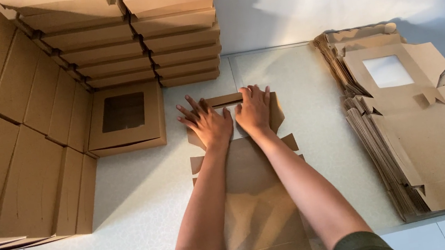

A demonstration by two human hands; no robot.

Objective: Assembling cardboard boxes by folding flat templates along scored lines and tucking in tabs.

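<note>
Pressing flat, open left hand (206, 124) and right hand (253, 110) grip nothing; carton blank (254, 194) runs lengthwise away.

Stacked folded boxes (22, 110), one windowed box (126, 120), flat blanks pile (421, 134).

Cardboard boxes (125, 119) on pale tabletop (146, 196)

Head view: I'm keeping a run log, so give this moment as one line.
left hand flat on box blank | right hand flat on it | blank stack to the right
</note>
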